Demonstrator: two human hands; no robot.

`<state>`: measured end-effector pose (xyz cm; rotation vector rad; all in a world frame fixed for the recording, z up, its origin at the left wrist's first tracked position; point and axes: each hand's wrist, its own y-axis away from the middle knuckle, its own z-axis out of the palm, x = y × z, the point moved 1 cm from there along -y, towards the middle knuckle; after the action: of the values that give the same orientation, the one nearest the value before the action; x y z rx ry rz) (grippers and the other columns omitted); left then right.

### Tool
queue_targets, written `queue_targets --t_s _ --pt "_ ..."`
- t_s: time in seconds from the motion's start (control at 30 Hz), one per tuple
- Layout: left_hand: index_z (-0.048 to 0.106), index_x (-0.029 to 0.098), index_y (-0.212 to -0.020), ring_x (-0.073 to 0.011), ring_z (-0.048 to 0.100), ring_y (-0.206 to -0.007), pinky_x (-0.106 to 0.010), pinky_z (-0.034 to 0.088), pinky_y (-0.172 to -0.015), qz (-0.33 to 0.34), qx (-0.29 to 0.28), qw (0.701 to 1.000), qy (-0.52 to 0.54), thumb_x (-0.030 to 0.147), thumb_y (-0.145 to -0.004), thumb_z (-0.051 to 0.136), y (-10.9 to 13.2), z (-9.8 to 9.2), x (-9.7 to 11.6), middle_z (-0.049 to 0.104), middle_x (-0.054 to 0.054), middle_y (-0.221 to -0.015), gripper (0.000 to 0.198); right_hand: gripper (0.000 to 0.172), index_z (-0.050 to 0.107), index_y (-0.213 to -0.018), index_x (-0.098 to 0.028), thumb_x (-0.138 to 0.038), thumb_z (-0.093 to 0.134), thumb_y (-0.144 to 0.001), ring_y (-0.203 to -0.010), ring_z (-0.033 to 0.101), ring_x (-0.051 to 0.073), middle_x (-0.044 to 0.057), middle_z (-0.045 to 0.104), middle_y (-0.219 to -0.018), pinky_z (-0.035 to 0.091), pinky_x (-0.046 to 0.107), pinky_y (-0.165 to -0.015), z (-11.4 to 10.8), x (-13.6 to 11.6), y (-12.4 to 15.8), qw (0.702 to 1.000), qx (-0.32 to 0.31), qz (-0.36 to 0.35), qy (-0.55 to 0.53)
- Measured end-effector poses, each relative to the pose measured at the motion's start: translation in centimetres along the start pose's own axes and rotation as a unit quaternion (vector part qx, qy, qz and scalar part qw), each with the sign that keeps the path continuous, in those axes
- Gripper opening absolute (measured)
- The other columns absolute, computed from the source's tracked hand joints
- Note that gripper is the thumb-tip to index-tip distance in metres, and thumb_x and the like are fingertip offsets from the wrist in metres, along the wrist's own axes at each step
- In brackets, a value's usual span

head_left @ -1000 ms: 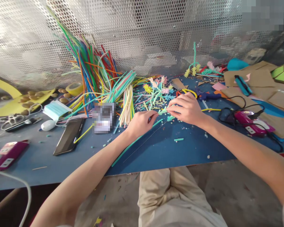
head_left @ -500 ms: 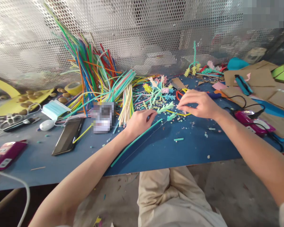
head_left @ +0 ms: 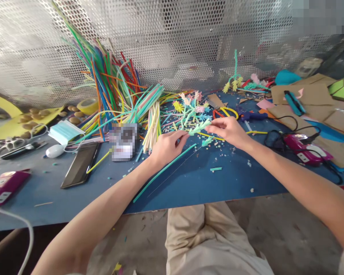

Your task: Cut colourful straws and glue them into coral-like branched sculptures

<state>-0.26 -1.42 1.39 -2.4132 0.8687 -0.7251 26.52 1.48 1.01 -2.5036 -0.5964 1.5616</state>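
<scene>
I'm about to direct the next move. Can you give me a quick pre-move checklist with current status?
1. Left hand gripping the light-green fuzzy branch: ok.
2. Right hand firmly pinching that branch's far end: cannot tell; fingertips are at it, but the grip is unclear.
3. Long teal pipe cleaner lying unheld on the blue table: ok.
4. Area around the hands free of scraps: not ok, cut bits are scattered.
5. Phone apart from both hands: ok.
</scene>
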Motion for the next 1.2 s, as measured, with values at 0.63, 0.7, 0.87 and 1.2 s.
queue_targets --t_s 0.63,0.7,0.87,1.2 --pt "0.076 0.019 -0.107 -0.014 0.077 -0.081 -0.023 0.058 -0.079 0.024 0.025 0.999 -0.005 0.033 -0.108 0.055 -0.1 -0.3 -0.7 0.081 -0.003 -0.089 0.026 0.035 0.083 -0.089 -0.023 -0.057 0.076 -0.088 -0.079 0.07 0.02 0.005 0.078 -0.085 0.054 0.032 -0.069 -2.3 0.5 -0.5 0.994 0.084 -0.028 -0.06" --pt "0.076 0.019 -0.109 -0.014 0.077 -0.082 -0.023 0.058 -0.079 0.036 0.019 0.999 -0.002 0.033 -0.108 0.055 0.0 -0.2 -0.7 0.081 -0.004 -0.091 0.025 0.034 0.083 -0.089 -0.024 -0.058 0.079 -0.086 -0.08 0.072 0.021 0.005 0.079 -0.086 0.055 0.033 -0.07 -1.8 0.0 -0.2 0.997 0.05 -0.026 -0.057" --pt "0.077 0.019 -0.111 -0.0142 0.078 -0.082 -0.023 0.06 -0.08 0.05 0.014 0.999 -0.006 0.033 -0.108 0.055 0.1 0.1 -0.7 0.082 -0.004 -0.092 0.026 0.031 0.084 -0.087 -0.026 -0.056 0.084 -0.081 -0.072 0.07 0.02 0.003 0.078 -0.08 0.053 0.032 -0.063 -1.1 -0.5 0.1 0.997 0.049 -0.023 -0.062" --pt "0.077 0.019 -0.11 -0.0135 0.078 -0.079 -0.023 0.061 -0.079 0.05 0.013 0.999 -0.011 0.032 -0.108 0.055 0.1 0.1 -0.7 0.082 -0.003 -0.093 0.026 0.027 0.082 -0.087 -0.023 -0.049 0.081 -0.083 -0.076 0.071 0.021 0.004 0.078 -0.084 0.058 0.035 -0.071 -2.5 0.8 -0.7 0.988 0.132 -0.049 -0.059"
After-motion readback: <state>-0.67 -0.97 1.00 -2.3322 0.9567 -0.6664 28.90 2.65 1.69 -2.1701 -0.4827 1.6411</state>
